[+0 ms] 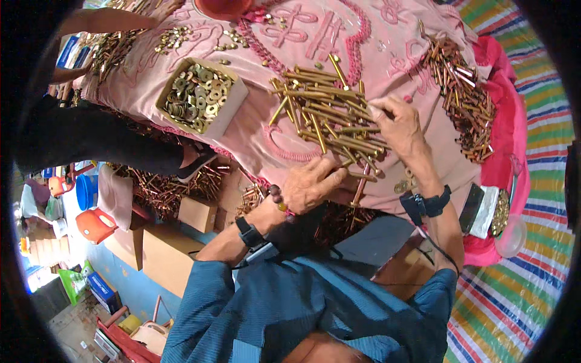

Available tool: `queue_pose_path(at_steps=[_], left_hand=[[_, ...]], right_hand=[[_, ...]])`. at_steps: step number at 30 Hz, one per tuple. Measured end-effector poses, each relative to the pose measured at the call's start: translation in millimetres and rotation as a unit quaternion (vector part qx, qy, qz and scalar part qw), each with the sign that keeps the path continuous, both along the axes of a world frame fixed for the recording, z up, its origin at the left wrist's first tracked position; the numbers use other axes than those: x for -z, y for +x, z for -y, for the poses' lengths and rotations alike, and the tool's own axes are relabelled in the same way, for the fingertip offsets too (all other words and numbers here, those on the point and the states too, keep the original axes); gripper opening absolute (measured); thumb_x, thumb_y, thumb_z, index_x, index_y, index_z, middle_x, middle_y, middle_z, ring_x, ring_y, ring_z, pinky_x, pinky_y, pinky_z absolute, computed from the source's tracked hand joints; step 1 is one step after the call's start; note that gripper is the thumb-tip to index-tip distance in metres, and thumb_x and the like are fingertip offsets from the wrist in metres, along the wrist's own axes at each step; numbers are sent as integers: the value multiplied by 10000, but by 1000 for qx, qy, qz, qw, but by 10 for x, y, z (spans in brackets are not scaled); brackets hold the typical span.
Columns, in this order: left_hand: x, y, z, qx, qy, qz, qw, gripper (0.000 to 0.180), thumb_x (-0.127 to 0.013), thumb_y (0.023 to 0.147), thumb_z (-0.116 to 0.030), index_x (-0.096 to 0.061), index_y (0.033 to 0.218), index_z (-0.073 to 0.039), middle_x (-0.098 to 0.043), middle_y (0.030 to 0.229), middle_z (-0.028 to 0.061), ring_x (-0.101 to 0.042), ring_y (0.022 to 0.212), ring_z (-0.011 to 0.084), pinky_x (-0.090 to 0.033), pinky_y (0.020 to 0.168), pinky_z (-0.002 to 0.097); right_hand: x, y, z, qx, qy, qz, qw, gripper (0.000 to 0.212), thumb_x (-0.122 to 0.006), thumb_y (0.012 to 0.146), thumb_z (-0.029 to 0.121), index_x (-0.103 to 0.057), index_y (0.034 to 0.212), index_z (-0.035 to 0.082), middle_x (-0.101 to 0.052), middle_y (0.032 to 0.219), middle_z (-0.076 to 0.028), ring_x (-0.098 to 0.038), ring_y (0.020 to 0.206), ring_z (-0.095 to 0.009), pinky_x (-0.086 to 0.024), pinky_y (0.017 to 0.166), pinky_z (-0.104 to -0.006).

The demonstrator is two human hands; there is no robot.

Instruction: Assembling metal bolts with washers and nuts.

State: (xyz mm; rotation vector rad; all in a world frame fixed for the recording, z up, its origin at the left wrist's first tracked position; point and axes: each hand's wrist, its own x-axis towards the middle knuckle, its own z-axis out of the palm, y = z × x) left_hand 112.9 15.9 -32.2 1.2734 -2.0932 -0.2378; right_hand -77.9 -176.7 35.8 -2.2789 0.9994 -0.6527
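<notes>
A heap of long brass-coloured bolts (327, 103) lies on the pink cloth (254, 127) in front of me. At its near edge is my left hand (311, 184), its fingers bent together and thumb beside them; what they hold, if anything, is hidden. My right hand (399, 127) is at the heap's right side, thumb and forefinger pinched by the bolt ends. Whatever sits in that pinch is too small to make out. One bolt (361, 187) points toward me past the left hand. A few washers (404, 181) lie near my right wrist.
An open carton of washers (203, 97) stands left of the heap, with loose nuts (175, 39) beyond it. Copper-coloured rods (463, 91) are piled at right. A red bowl (223, 7) is at the far edge. Another person's arm (109, 21) and leg (103, 139) occupy the left.
</notes>
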Motion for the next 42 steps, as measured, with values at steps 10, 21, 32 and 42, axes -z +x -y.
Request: queue_pose_path(at_steps=[10, 21, 32, 42], left_hand=[[-57, -203, 376, -87, -36, -39, 995, 417, -646, 777, -156, -627, 1183, -63, -592, 1223, 109, -626, 1001, 273, -593, 685, 371], [42, 33, 534, -62, -115, 8, 991, 428, -617, 810, -170, -660, 1217, -45, -597, 1328, 179, -618, 998, 325, -544, 815, 408], [69, -23, 491, -74, -95, 3, 993, 406, -636, 832, -143, -657, 1227, -48, -590, 1351, 182, -623, 1082, 351, -546, 842, 440], [32, -6, 503, -74, -82, 6, 994, 426, -635, 822, -147, -653, 1234, -36, -605, 1326, 182, -637, 1069, 346, -557, 842, 438]], right_hand=[[-77, 463, 305, -10, -26, -23, 999, 184, -701, 903, 152, -759, 1043, 48, -691, 933, -164, -679, 898, -320, -531, 821, -408], [459, 1256, 1052, -199, -176, -81, 961, 219, -684, 819, 46, -759, 1024, 69, -680, 877, -214, -691, 839, -397, -554, 736, -457], [323, 1250, 1010, -207, -94, -107, 968, 142, -665, 823, 67, -702, 924, -26, -711, 901, -255, -710, 898, -420, -566, 750, -472], [263, 1015, 1239, -66, -7, -59, 996, 285, -674, 787, 10, -770, 1055, 21, -752, 987, -208, -732, 953, -349, -574, 883, -411]])
